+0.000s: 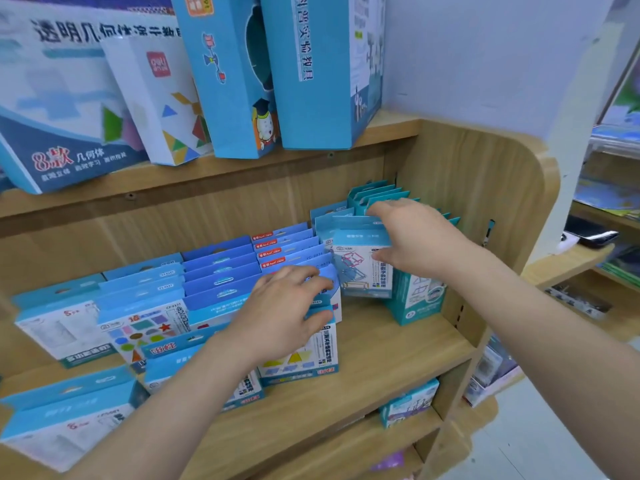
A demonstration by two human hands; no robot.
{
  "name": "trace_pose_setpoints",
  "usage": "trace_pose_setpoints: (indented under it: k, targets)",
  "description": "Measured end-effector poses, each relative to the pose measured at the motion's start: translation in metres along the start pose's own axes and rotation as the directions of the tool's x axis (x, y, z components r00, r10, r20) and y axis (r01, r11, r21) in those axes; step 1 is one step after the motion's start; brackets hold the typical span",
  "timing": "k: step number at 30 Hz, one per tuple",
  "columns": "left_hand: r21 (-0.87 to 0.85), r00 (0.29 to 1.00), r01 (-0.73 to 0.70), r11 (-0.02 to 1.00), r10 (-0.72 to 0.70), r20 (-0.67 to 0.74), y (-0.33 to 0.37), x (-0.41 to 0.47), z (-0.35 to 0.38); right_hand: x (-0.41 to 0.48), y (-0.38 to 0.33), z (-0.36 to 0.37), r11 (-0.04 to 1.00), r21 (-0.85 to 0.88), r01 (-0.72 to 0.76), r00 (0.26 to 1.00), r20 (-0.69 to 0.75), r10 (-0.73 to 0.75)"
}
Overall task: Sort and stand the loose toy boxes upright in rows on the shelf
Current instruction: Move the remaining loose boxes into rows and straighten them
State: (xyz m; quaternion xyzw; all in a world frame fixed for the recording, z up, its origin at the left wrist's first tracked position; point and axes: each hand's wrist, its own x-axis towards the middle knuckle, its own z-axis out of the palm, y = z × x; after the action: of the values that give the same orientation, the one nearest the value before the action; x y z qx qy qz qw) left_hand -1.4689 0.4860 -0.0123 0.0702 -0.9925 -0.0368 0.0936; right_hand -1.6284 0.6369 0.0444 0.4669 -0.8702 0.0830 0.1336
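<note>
Wood shelf (398, 348), toy boxes (221, 271) in rows, right hand (419, 237) clamped on one box (360, 271), left hand (280, 313) grip seemingly apart.

The right hand (415, 237) hides the right side of the box (360, 268) it pinches and some tops of the teal boxes (377, 194) behind that grip. The left hand (287, 306) covers the top of a front box (304, 362); whether it grips there cannot be told. The small print below it is too blurred to read.
</note>
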Motion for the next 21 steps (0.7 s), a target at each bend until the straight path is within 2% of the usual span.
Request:
trace_pose_setpoints:
  k: [2, 4, 12, 21]
  targets:
    - [0.007, 1.0, 0.004, 1.0, -0.004, 0.016, -0.001, 0.002, 0.0, 0.009, 0.002, 0.001, 0.981, -0.187, 0.06, 0.998, -0.013, -0.064]
    - [0.023, 1.0, -0.002, 1.0, 0.001, 0.021, -0.003, 0.003, 0.0, 0.016, 0.004, 0.0, 0.956, -0.279, 0.096, 0.995, -0.006, -0.102]
    - [0.1, 0.994, 0.014, 0.995, -0.025, 0.11, -0.012, 0.006, 0.007, 0.03, 0.004, 0.02, 0.88, -0.438, 0.182, 0.983, 0.106, -0.151]
    - [0.105, 0.994, 0.008, 0.994, -0.019, 0.106, -0.017, 0.009, 0.007, 0.054, -0.012, 0.037, 0.762, -0.613, 0.207, 0.978, 0.146, -0.149]
